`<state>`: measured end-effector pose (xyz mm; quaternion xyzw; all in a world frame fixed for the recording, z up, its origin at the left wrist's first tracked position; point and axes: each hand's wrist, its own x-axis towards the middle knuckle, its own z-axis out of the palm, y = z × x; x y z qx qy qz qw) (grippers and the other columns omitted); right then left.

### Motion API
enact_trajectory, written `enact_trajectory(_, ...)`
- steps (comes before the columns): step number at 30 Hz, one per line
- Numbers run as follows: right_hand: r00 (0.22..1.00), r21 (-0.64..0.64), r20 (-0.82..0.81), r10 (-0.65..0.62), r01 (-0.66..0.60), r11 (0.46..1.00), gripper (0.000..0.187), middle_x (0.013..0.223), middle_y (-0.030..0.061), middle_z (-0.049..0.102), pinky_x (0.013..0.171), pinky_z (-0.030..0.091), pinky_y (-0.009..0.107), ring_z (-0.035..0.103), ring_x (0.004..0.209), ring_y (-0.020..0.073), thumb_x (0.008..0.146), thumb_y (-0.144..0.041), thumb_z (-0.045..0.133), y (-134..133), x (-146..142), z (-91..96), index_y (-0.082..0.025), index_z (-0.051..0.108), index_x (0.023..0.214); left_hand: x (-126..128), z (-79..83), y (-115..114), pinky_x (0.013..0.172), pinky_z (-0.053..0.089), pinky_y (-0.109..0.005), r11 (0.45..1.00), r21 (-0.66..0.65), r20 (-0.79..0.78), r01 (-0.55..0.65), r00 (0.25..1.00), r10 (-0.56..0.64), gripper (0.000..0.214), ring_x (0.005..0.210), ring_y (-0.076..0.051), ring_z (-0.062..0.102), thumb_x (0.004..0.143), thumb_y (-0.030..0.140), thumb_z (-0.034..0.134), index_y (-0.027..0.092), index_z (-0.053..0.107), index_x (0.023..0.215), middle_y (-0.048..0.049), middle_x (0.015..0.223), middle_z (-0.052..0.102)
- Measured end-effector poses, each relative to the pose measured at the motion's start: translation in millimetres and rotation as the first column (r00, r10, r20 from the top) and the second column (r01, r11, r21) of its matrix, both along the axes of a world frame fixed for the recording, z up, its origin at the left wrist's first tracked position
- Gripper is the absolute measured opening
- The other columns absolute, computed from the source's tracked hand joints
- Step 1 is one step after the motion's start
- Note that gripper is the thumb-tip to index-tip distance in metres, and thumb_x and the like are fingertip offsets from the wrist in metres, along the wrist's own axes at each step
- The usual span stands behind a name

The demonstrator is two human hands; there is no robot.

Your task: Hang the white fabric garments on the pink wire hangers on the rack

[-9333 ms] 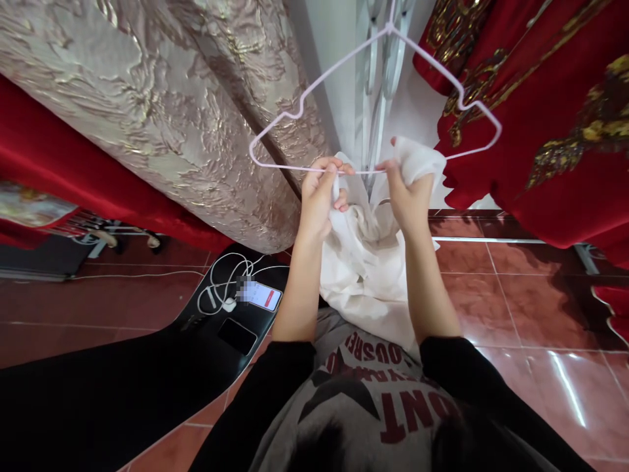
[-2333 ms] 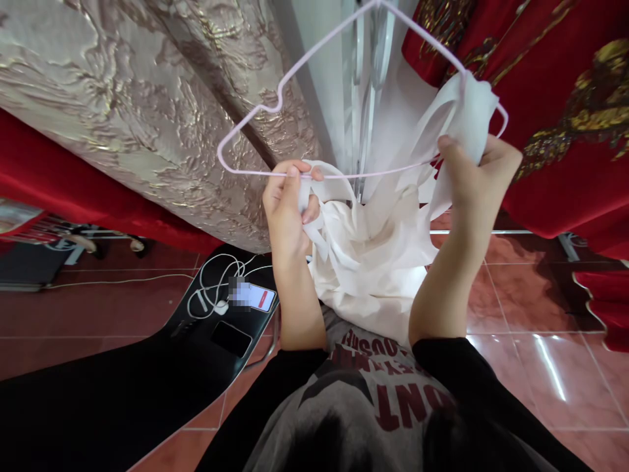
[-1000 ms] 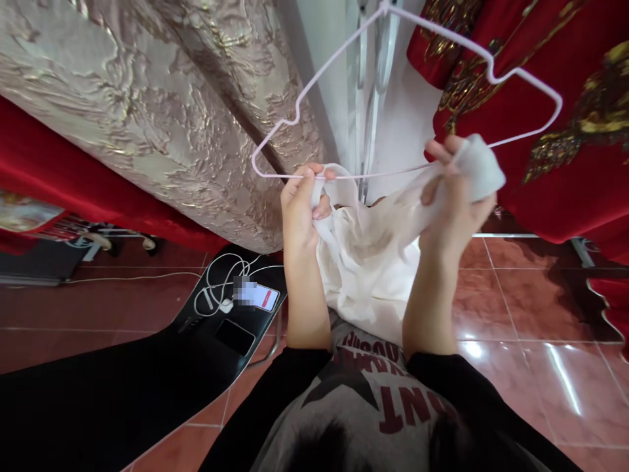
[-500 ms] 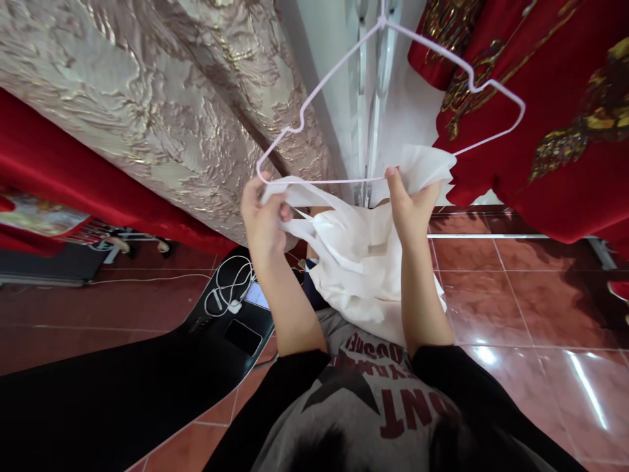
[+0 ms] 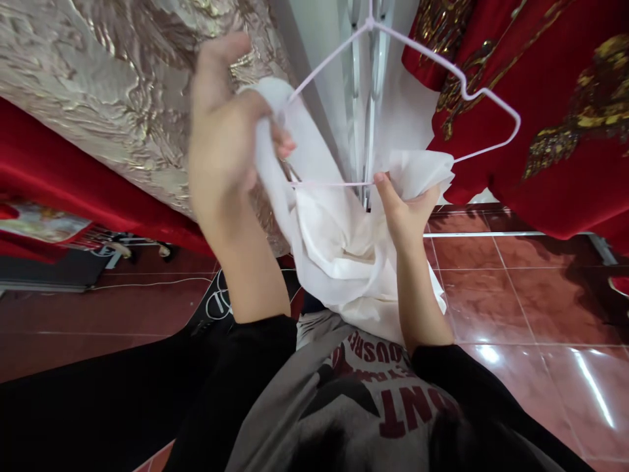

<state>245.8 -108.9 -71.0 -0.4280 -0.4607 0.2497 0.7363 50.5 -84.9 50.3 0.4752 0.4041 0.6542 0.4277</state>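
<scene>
A pale pink hanger (image 5: 418,48) hangs in front of me, its hook cut off by the top edge. White sheer garment (image 5: 334,262) cloth drapes from it down to my lap. My left hand (image 5: 228,134), smeared by motion, grips a strip of the garment and draws it over the hanger's left shoulder. Around the cloth at the right end of the lower bar my right hand (image 5: 407,210) is closed, its thumb against the bar.
Textured beige-gold fabric (image 5: 132,98) hangs on the left, close to my left hand. Red garments with gold sequins (image 5: 555,144) hang on the right. A black table (image 5: 98,406) with a white cable (image 5: 219,301) lies at lower left, over red floor tiles (image 5: 540,295).
My left hand has moved up and left, lifting the garment's strip from the lower left corner onto the hanger's left shoulder. My right hand stays almost in place.
</scene>
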Motion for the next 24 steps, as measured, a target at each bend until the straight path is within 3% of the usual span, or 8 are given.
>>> enact_trajectory(2,1.000,0.002,-0.019,-0.013,0.013,1.000,0.047,0.085,0.0044,0.068,0.084,0.064,0.037,0.068,0.080,0.0150,0.074,-0.057,0.081,4,3,-2.7,-0.016,0.062,0.087,13,-0.8,10,0.043,0.056,-0.021,0.994,0.075,-0.195,0.082,0.979,-0.066,0.051,0.057,-0.009,0.065,0.086,-0.009,0.045,0.018,0.054,0.129,-0.0023,0.143,0.051)
enact_trajectory(4,1.000,0.003,-0.013,-0.021,0.021,1.000,0.048,0.086,0.0040,0.068,0.084,0.064,0.038,0.068,0.081,0.0153,0.072,-0.056,0.082,6,7,-5.9,-0.016,0.061,0.088,14,-6.3,19,0.043,0.058,-0.022,0.988,0.102,-0.363,0.112,0.929,-0.067,0.053,0.058,-0.009,0.067,0.084,-0.010,0.044,0.015,0.052,0.130,-0.0048,0.146,0.046)
enact_trajectory(8,1.000,-0.008,0.003,-0.007,0.007,1.000,0.047,0.087,0.0041,0.068,0.089,0.063,0.039,0.068,0.083,0.0154,0.073,-0.056,0.081,8,11,-10.1,-0.016,0.062,0.086,-8,-19.4,30,0.034,0.049,-0.018,0.997,0.060,-0.495,0.047,0.869,-0.011,0.044,0.049,-0.011,0.060,0.082,-0.012,0.056,0.011,0.062,0.119,-0.0016,0.093,0.063)
enact_trajectory(11,1.000,0.016,0.016,0.015,-0.015,1.000,0.044,0.087,0.0039,0.068,0.087,0.063,0.037,0.068,0.082,0.0147,0.075,-0.055,0.080,7,5,-10.3,-0.016,0.063,0.086,-22,-20.1,34,0.042,0.046,-0.013,0.988,0.148,-0.537,-0.047,0.835,0.120,0.038,0.054,-0.008,0.057,0.079,-0.015,0.058,0.011,0.069,0.103,0.0021,0.076,0.063)
enact_trajectory(14,0.999,0.036,0.019,0.034,-0.035,0.999,0.040,0.085,0.0038,0.068,0.082,0.064,0.035,0.068,0.080,0.0141,0.077,-0.052,0.079,6,0,-8.7,-0.016,0.064,0.086,-21,-12.1,33,0.050,0.042,-0.015,0.965,0.236,-0.681,-0.116,0.689,0.249,0.029,0.057,-0.009,0.054,0.079,-0.012,0.056,0.008,0.073,0.092,0.0019,0.070,0.061)
enact_trajectory(18,0.999,0.023,0.026,0.028,-0.028,0.999,0.039,0.085,0.0031,0.067,0.084,0.064,0.035,0.068,0.080,0.0134,0.078,-0.051,0.078,6,6,-7.7,-0.015,0.063,0.086,-7,-1.3,21,0.062,0.035,-0.021,0.940,0.320,-0.813,-0.122,0.474,0.338,0.014,0.061,-0.013,0.039,0.084,-0.001,0.068,0.009,0.077,0.090,0.0017,0.064,0.047)
enact_trajectory(21,0.997,0.000,0.049,0.052,-0.052,0.999,0.036,0.086,0.0034,0.067,0.090,0.062,0.038,0.067,0.082,0.0135,0.080,-0.049,0.076,5,10,-7.4,-0.015,0.065,0.085,2,-4.8,15,0.064,0.033,-0.023,0.933,0.347,-0.811,-0.100,0.467,0.352,0.017,0.060,-0.015,0.034,0.085,0.000,0.072,0.013,0.077,0.095,0.0016,0.067,0.044)
enact_trajectory(24,0.997,0.003,0.041,0.066,-0.066,0.998,0.032,0.093,0.0052,0.069,0.094,0.061,0.040,0.068,0.092,0.0155,0.083,-0.048,0.072,2,7,-6.9,-0.016,0.068,0.089,7,-18.1,19,0.076,0.038,-0.019,0.929,0.358,-0.741,-0.099,0.575,0.347,0.017,0.074,-0.017,0.046,0.088,-0.002,0.073,0.014,0.075,0.091,-0.0005,0.078,0.056)
